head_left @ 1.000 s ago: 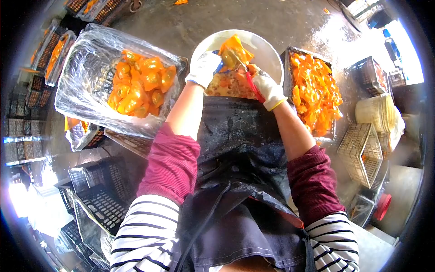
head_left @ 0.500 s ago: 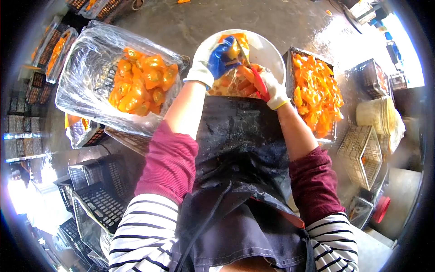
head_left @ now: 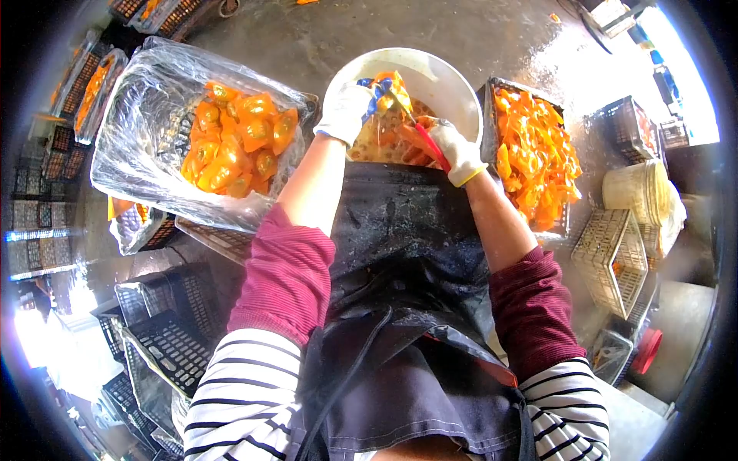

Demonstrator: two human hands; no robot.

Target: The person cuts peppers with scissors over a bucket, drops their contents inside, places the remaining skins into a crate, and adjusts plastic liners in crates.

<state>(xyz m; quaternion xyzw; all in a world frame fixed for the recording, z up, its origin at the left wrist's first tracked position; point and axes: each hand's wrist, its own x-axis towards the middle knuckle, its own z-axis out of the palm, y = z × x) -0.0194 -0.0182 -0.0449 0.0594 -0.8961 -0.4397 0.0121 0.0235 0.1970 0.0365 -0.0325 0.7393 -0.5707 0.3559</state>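
Observation:
My left hand (head_left: pixel 355 106), in a white glove with blue fingers, grips an orange plastic pouch (head_left: pixel 390 83) over the white bucket (head_left: pixel 446 73). My right hand (head_left: pixel 452 147), in a pale glove, is closed around a red-handled cutting tool (head_left: pixel 435 147). The tool's tip end is at the pouch; I cannot make out whether it is a knife or scissors. Below both hands, cloudy liquid with orange-brown pieces (head_left: pixel 396 137) fills the lower part of the bucket.
A plastic-lined crate (head_left: pixel 142 115) on the left holds shiny, filled orange pouches (head_left: pixel 242 134). To the right, a dark crate (head_left: pixel 492 115) is heaped with crumpled orange plastic (head_left: pixel 534 154). A black apron (head_left: pixel 407 223) reaches the bucket's near rim. Stacked crates (head_left: pixel 169 338) stand lower left.
My left hand has turned, and the orange pouch now hangs lower over the bucket. My right hand has dropped slightly with the cutting tool; its blade shows less.

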